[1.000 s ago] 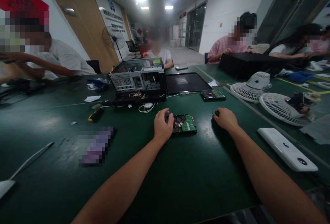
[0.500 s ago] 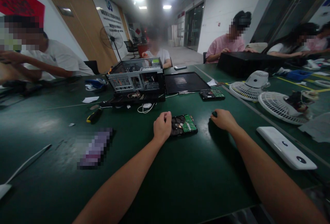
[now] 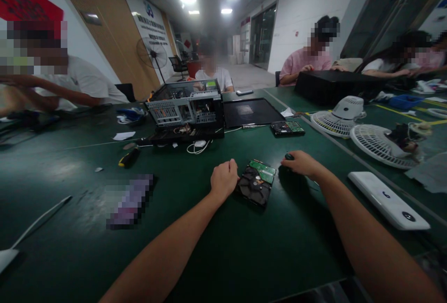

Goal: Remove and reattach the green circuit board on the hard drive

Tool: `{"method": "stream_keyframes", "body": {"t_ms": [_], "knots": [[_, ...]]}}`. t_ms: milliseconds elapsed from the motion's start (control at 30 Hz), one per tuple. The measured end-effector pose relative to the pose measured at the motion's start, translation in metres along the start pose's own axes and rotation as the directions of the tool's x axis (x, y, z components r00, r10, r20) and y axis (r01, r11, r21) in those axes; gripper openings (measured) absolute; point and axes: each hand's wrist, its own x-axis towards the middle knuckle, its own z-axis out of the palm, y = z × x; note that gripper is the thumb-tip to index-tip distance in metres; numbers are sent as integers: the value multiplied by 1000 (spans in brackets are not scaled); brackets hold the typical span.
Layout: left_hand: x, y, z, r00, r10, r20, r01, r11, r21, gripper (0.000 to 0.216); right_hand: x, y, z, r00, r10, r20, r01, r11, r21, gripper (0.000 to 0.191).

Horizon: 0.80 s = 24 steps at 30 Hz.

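Observation:
A hard drive [image 3: 257, 182] with a green circuit board lies face up on the green table [image 3: 244, 247], turned at an angle. My left hand [image 3: 224, 179] grips its left edge with curled fingers. My right hand [image 3: 301, 163] rests on the table just right of the drive, closed around a small dark tool handle [image 3: 289, 156] whose tip shows by the thumb.
An open computer case [image 3: 186, 110] stands behind, with a black side panel [image 3: 251, 112] and a second drive [image 3: 287, 128] to its right. A yellow-handled screwdriver [image 3: 128, 157] lies left. Fan grilles [image 3: 379, 147] and a white casing [image 3: 387, 199] lie right. Several people sit around.
My left hand has drawn the hard drive closer and turned it clockwise, so the green board now points away. My right hand has barely moved.

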Motion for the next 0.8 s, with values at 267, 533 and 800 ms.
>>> {"method": "stream_keyframes", "body": {"t_ms": [267, 533, 800], "knots": [[-1, -3, 7, 987, 145, 75, -148, 989, 32, 36, -9, -5, -2, 974, -44, 223, -26, 953, 301, 33], [-2, -2, 8, 977, 207, 52, -212, 970, 122, 21, -15, -9, -7, 936, -84, 342, -14, 961, 275, 34], [-1, -5, 12, 953, 297, 65, -304, 938, 164, 21, -18, -16, -5, 934, -106, 342, 1, 956, 293, 32]]}}
